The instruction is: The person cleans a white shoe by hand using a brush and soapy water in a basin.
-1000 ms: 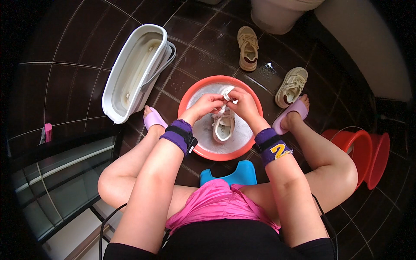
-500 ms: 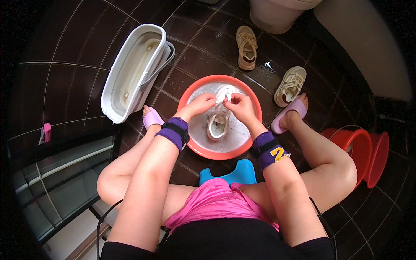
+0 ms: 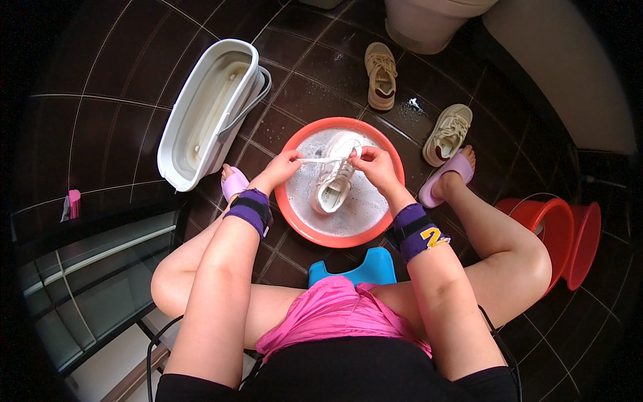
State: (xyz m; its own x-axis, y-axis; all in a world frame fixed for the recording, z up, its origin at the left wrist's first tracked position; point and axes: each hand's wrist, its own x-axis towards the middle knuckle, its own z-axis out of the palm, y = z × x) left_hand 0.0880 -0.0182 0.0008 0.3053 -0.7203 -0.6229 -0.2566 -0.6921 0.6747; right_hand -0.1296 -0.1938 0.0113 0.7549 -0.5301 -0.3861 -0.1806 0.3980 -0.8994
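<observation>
A white sneaker [image 3: 333,184] lies in soapy water inside a round orange-red basin [image 3: 301,232], its toe pointing away from me. A white shoelace [image 3: 318,160] stretches across above the shoe. My left hand [image 3: 284,166], over the basin's left rim, pinches one end of the lace. Close to the shoe's toe, my right hand [image 3: 374,164] grips another part of it, with a small loop showing by the fingertips. Both hands are closed.
A grey-white bucket [image 3: 175,171] of cloudy water stands left of the basin. Two cream sneakers [image 3: 380,97] sit beyond and right of it. Red buckets [image 3: 530,213] are at the right; a blue stool [image 3: 375,266] is beneath me. The tiles look wet.
My left hand has moved left, away from the shoe, drawing the lace out straight. The right hand has barely moved. The shoe has shifted slightly and tilted.
</observation>
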